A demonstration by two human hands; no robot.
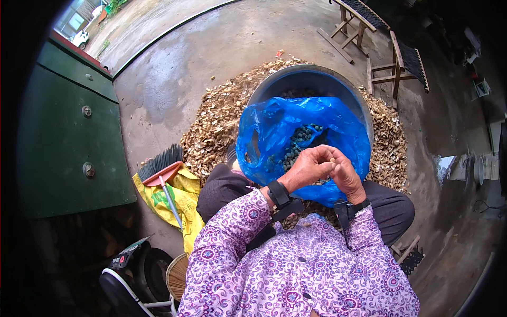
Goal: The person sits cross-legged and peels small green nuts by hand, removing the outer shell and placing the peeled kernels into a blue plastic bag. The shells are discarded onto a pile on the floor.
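Both my hands meet over the open blue plastic bag (335, 112), fingertips pinched together. Between them shows a small tan piece that looks like a peanut (332, 160). My left hand (309, 167) closes on it with thumb and forefinger, while my right hand (347, 175) grips it from the other side with curled fingers. Inside the bag lie many small roundish kernels (291, 156), tinted by the blue plastic. The bag sits against the near side of a large round metal basin (288, 78), covering part of it.
A broad heap of broken peanut shells (224, 113) surrounds the basin. A broom (165, 171) lies on a yellow sack (186, 185) to the left, near a dark green door (68, 137). Wooden folding stools (393, 66) stand at the far right.
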